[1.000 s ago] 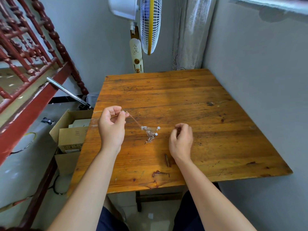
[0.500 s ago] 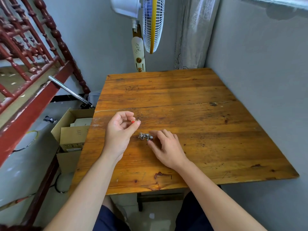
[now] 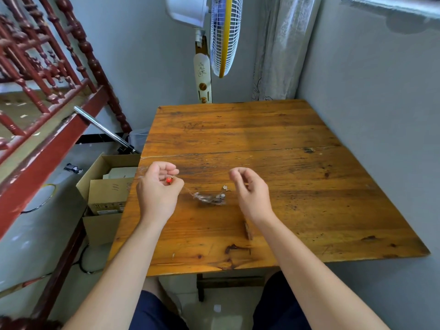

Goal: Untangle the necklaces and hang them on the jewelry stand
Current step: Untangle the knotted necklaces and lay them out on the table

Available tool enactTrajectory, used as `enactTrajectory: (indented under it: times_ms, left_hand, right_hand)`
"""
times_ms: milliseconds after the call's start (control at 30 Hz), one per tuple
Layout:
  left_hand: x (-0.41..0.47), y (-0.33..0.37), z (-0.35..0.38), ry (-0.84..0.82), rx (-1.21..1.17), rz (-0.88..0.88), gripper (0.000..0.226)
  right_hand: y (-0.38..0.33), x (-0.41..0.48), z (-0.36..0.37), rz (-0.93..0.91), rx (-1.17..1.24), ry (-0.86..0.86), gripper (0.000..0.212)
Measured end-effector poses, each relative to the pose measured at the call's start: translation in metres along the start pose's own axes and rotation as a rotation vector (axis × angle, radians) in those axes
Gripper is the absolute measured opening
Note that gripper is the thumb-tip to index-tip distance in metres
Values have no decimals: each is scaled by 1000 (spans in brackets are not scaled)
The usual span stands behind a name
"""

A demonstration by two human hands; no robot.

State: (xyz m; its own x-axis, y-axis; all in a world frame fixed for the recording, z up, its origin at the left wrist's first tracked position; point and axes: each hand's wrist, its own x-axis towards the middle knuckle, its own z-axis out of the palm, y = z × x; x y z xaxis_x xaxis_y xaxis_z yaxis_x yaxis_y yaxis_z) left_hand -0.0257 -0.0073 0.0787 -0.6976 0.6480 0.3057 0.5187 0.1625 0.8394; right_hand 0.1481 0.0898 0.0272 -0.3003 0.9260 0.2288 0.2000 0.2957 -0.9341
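A tangled clump of necklaces (image 3: 210, 198) lies on the wooden table (image 3: 297, 186). Just left of the clump, the left hand (image 3: 159, 190) curls its fingers and pinches a red bead pendant (image 3: 169, 179), from which a thin chain runs down to the clump. Just right of the clump, the right hand (image 3: 252, 194) hovers with its fingers curled. Whether it pinches a strand cannot be told.

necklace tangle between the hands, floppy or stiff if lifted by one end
Probably floppy: the necklace tangle lies in a loose heap on the table. Likely light, since a thin strand runs to the left hand pinching the red bead. Knotted loops may snag.
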Motion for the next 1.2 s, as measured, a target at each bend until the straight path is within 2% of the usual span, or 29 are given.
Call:
enactTrajectory:
  times_ms: [100,167,300,533,667,867,1067,1200]
  left_hand:
    - [2,-8,-3,-41,-85,-28,31]
    - [1,-9,-1,-59,-148,-49,32]
    - [-3,-9,1,-64,-211,-79,27]
    - [-10,-16,-9,-45,-260,-117,22]
    - [-17,-25,-15,-21,-282,-161,26]
    - [-37,-41,-12,-80,-165,-221,29]
    - [-66,-54,-3,-181,97,-95,27]
    - [-74,-58,-1,-199,232,53,24]
  right_hand:
    - [7,-2,-9,73,-36,10,21]
    - [13,-6,-7,49,-144,-41,19]
    - [14,-15,7,-49,-305,-150,19]
    - [6,-25,45,-287,-684,-348,41]
    - [16,-31,42,-329,-755,-241,26]
    - [30,-39,6,-236,-831,-47,17]
    - [31,-49,-1,-174,-835,16,17]
    - [29,-59,9,-286,-750,-23,26]
